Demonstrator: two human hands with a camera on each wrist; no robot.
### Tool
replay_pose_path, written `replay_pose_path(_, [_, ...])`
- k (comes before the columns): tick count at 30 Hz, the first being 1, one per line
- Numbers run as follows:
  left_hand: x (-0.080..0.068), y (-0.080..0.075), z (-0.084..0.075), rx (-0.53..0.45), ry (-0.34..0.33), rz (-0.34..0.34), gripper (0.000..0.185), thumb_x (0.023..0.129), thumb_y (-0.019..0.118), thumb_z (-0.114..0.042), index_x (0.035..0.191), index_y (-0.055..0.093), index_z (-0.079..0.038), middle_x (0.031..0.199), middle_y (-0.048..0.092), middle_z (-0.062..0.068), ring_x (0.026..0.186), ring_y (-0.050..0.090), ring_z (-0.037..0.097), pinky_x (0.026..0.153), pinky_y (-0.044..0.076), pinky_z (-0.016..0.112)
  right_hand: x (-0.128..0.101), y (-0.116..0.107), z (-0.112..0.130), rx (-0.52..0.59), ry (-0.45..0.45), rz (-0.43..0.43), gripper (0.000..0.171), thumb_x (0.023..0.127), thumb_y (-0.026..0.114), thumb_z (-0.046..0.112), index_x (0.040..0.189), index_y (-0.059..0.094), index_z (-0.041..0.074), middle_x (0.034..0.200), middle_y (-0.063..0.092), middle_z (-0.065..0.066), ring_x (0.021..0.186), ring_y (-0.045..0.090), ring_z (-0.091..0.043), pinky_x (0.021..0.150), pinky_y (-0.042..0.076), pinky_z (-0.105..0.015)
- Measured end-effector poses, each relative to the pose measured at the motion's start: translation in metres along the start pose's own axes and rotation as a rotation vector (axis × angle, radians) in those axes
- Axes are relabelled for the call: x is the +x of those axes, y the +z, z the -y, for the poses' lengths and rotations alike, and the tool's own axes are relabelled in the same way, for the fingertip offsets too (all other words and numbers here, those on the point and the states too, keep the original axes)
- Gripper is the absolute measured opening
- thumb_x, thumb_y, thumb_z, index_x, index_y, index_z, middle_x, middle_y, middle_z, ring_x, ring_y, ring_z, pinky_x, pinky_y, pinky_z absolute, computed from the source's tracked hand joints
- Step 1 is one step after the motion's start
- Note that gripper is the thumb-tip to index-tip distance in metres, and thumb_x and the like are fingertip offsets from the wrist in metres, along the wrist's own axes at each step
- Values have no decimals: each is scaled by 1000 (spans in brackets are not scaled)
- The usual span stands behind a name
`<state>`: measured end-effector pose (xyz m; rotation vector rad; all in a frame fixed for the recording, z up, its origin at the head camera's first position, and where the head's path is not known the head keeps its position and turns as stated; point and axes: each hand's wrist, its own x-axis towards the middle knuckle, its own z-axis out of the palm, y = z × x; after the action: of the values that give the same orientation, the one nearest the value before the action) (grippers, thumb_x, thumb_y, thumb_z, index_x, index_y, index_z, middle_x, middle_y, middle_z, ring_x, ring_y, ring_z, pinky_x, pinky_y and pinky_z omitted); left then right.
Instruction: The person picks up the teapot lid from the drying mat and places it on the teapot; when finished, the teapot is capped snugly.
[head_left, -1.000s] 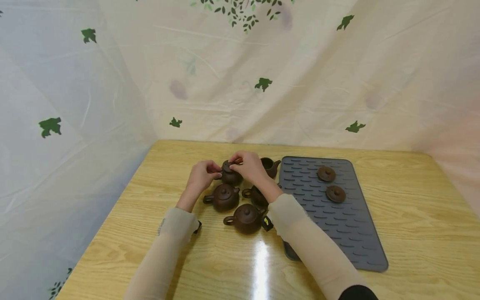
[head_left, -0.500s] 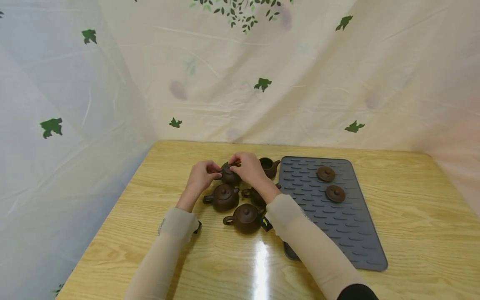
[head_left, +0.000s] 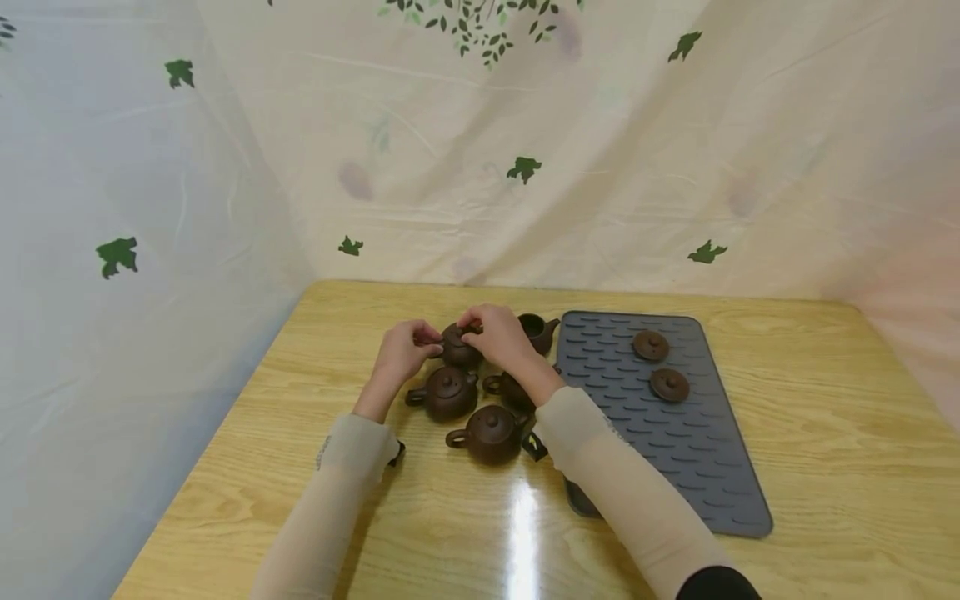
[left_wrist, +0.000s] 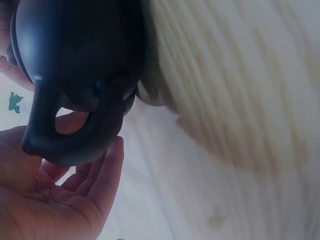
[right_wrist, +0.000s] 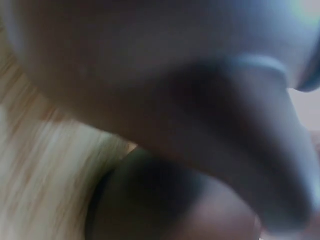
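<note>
At the back left of the group, a small dark brown teapot (head_left: 461,354) stands on the table between both hands. My left hand (head_left: 400,357) pinches it at its left side, where the handle is covered by the fingers. From the other side my right hand (head_left: 498,340) has thumb and fingertips at the lid on top, pinching it. In the left wrist view a brown teapot's body and looped handle (left_wrist: 75,145) loom in front of the left hand (left_wrist: 65,205). A teapot spout (right_wrist: 250,135), blurred and close, fills much of the right wrist view and hides the right hand's fingers.
Nearer stand two lidded teapots, one at left (head_left: 450,394) and one in front (head_left: 491,436). Another pot (head_left: 512,392) is partly under the right wrist. A lidless pot (head_left: 532,329) stands behind. Two loose lids, one far (head_left: 651,346) and one nearer (head_left: 670,386), lie on a grey mat (head_left: 682,475).
</note>
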<state>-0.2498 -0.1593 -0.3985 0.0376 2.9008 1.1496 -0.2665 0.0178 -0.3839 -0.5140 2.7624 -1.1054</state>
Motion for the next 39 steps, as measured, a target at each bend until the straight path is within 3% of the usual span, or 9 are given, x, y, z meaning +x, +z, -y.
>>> replay_pose_path(10, [-7, -2, -6, -80, 4, -22, 18, 86, 68, -12, 103, 65, -8, 110, 64, 10, 101, 64, 26, 82, 52, 41, -16, -21, -8, 70, 18, -46, 23, 91, 63, 18, 113, 66, 14, 112, 65, -4, 107, 59, -22, 85, 51, -38])
replay_pose_path(24, [-28, -8, -26, -74, 162, -75, 17, 86, 68, -12, 102, 65, -7, 109, 61, 10, 103, 61, 28, 91, 48, 41, -48, -55, -38, 86, 41, -127, 20, 91, 64, 20, 110, 66, 14, 109, 66, -4, 102, 61, -22, 83, 51, -41])
replay_pose_path(39, [-44, 5, -41, -110, 254, 31, 16, 84, 71, -12, 99, 66, -8, 102, 63, 8, 92, 64, 23, 82, 53, 35, -94, -96, -81, 53, 54, -177, 25, 92, 61, 26, 112, 64, 12, 113, 65, -10, 107, 59, -28, 86, 49, -46])
